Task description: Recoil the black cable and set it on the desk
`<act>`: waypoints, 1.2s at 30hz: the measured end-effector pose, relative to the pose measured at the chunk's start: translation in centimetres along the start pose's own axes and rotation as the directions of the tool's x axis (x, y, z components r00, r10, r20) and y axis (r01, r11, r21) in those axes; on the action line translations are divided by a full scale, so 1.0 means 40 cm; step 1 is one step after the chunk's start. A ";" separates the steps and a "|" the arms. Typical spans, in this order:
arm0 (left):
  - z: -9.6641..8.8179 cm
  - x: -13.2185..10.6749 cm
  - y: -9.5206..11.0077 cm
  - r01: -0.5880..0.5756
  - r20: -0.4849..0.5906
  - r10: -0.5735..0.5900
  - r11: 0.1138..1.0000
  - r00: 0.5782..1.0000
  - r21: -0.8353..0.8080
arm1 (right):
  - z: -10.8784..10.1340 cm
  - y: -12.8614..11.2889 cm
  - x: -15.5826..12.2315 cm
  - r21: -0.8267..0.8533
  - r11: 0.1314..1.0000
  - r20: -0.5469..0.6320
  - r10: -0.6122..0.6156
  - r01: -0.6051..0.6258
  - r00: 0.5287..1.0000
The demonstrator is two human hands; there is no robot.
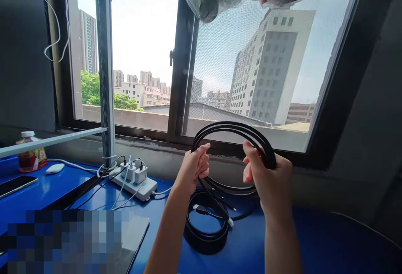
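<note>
Both of my hands hold up a loop of flat black cable [226, 128] in front of the window. My left hand [194, 166] pinches the loop's left side. On the right side, my right hand [269, 177] grips several turns together. Beneath them on the blue table [329, 244] lies a second black coil [205, 236], with a loose plug end [198, 209] resting across it. A strand runs down from my left hand to that coil.
A white power strip [135, 182] with chargers and wires sits left of the coil. Farther left are a red drink bottle [30, 152], a phone [14, 184] and a small white device [54, 168]. A blurred patch covers the front left. The window sill [150, 138] lies just behind.
</note>
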State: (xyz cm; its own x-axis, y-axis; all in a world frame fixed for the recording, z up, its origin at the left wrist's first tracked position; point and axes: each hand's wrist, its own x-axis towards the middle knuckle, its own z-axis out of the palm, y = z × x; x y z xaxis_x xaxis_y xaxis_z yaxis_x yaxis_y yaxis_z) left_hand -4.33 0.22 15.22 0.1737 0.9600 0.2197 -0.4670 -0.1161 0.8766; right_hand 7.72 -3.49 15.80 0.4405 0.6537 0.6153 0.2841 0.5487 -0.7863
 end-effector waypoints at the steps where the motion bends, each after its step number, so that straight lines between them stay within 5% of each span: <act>1: 0.003 0.002 -0.002 0.011 -0.008 -0.011 1.000 1.000 -0.003 | -0.002 0.002 0.001 -0.005 1.000 -0.020 -0.001 0.001 1.000; 10: 0.009 -0.001 -0.005 -0.122 -0.166 0.131 0.991 0.977 0.061 | -0.005 0.009 0.007 -0.068 0.993 -0.045 -0.097 0.094 0.994; 17: -0.009 -0.049 0.033 -0.357 -0.224 0.474 0.837 0.851 0.415 | -0.016 -0.014 -0.007 -0.041 0.929 -0.049 -0.369 0.367 0.928; 21: -0.005 -0.064 0.050 -0.324 -0.238 0.394 0.902 0.888 0.284 | -0.022 -0.038 -0.028 0.069 0.935 0.132 -0.354 0.348 0.926; 27: 0.006 -0.078 0.058 -0.311 -0.186 0.329 0.943 0.926 0.122 | -0.057 -0.074 -0.071 0.228 0.970 0.336 -0.162 0.086 0.928; 36: 0.030 -0.064 0.020 -0.167 0.056 0.165 0.985 0.985 0.047 | -0.099 -0.097 -0.081 0.090 0.986 0.229 -0.161 0.144 0.960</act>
State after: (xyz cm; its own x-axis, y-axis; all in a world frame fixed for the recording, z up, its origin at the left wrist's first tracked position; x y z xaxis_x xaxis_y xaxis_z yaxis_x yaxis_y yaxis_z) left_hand -4.10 -2.62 15.87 0.1430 0.9119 0.3847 -0.4481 -0.2870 0.8467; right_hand 8.55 -9.80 16.65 0.1823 0.6585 0.7302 0.2667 0.6817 -0.6813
